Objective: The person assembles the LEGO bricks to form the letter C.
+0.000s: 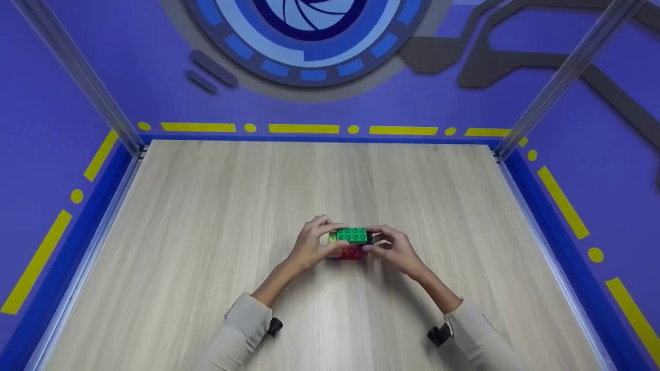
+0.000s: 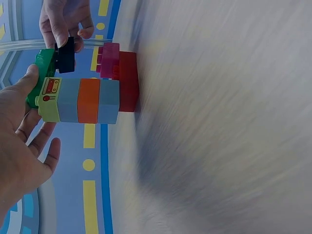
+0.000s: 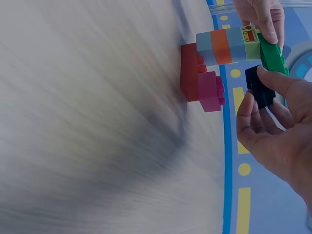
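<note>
A small tower of toy building bricks stands on the table. Its red base brick (image 2: 129,83) carries a pink brick (image 3: 209,91) beside a column of a blue brick (image 2: 108,101), an orange brick (image 2: 88,101), another blue brick (image 2: 68,100) and a light-green printed brick (image 2: 49,100). On top lies a green brick (image 1: 352,235) that juts out above the pink one. My left hand (image 1: 311,241) pinches the green brick between thumb and fingers. My right hand (image 1: 398,251) grips a black brick (image 3: 259,87) close under the overhang; whether the two are joined I cannot tell.
The pale wood-grain table (image 1: 227,206) reaches to blue walls with yellow markings (image 1: 304,128) at the back and sides. Metal posts (image 1: 562,77) rise at the rear corners. A dark wrist camera (image 1: 440,335) sits by the right cuff, another (image 1: 275,326) by the left.
</note>
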`<action>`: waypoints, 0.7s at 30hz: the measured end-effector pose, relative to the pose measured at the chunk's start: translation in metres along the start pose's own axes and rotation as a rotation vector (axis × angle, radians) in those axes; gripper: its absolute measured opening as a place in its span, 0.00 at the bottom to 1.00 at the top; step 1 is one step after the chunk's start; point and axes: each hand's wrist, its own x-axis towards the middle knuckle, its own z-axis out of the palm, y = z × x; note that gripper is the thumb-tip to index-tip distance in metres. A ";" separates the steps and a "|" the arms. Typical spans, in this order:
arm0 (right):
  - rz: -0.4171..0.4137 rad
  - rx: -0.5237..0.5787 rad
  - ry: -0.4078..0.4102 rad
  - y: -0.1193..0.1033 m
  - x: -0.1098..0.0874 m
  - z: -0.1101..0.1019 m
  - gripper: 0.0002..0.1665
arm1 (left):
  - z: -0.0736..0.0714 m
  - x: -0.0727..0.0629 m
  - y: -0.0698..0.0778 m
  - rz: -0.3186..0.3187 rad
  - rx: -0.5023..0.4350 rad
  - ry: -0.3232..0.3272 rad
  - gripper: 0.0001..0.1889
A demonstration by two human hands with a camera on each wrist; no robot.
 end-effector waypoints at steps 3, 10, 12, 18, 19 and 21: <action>0.014 0.036 -0.011 0.001 0.002 0.000 0.26 | -0.001 -0.001 0.000 -0.007 -0.002 0.005 0.21; 0.086 0.125 -0.002 0.001 0.002 0.001 0.26 | -0.002 0.001 0.001 -0.012 0.006 -0.018 0.22; 0.109 0.162 -0.002 0.002 0.001 0.001 0.27 | -0.002 0.002 0.002 -0.015 0.016 -0.029 0.21; 0.122 0.264 -0.014 0.006 0.002 -0.001 0.30 | -0.006 0.005 0.006 -0.007 0.073 -0.047 0.21; 0.121 0.272 -0.013 0.007 0.002 -0.001 0.30 | -0.007 0.005 0.007 -0.005 0.082 -0.049 0.21; 0.121 0.287 -0.009 0.007 0.003 0.000 0.29 | -0.008 0.006 0.008 -0.005 0.092 -0.057 0.21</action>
